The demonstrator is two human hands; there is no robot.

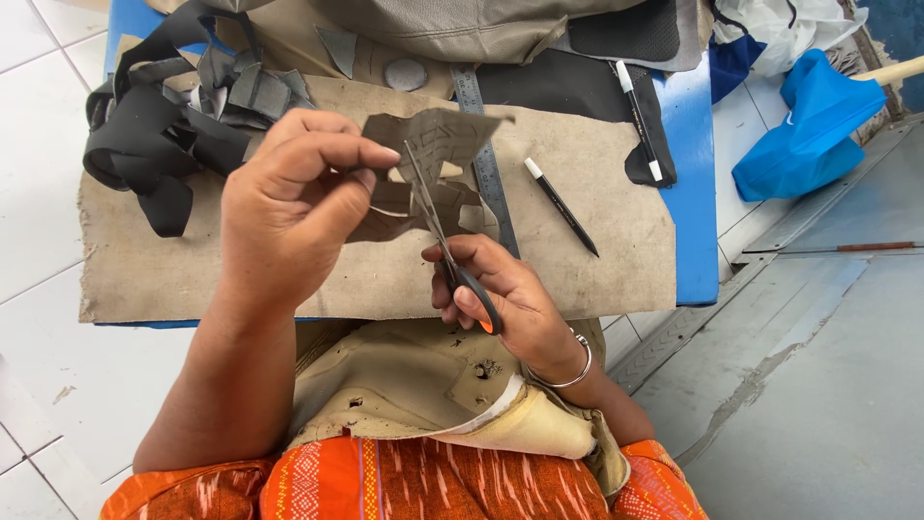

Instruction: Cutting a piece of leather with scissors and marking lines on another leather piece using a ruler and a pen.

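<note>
Your left hand (289, 207) is raised above the work surface, its thumb and fingers pressed together in a pinch on the edge of a grey-brown, irregularly cut piece of thin leather-like material (433, 144), which hangs and curls below your fingertips. Just to the right of that hand, your right hand (500, 294) is curled around the black and orange handles of a pair of scissors (448, 246), whose slim metal blades point up and away from you into the cut piece, touching it. A silver bangle (568, 371) circles your right wrist. Beneath both hands lies a large rectangular sheet of coarse beige fabric (597, 193) spread over a blue table (693, 173). Beyond your right hand, a steel ruler (481, 154) rests on that sheet, and further to the right lie a black marker pen with a white tip (561, 207) and a second marker pen (637, 120) on a dark patch of material. Beyond your left hand sits a tangled heap of black straps and grey offcuts (164, 125). Nearest to your body, below your hands, a tan piece of shaped material (404, 385) rests on your lap over orange patterned cloth (404, 481). Far to the right, a blue plastic bag (808, 125) lies on the floor.
</note>
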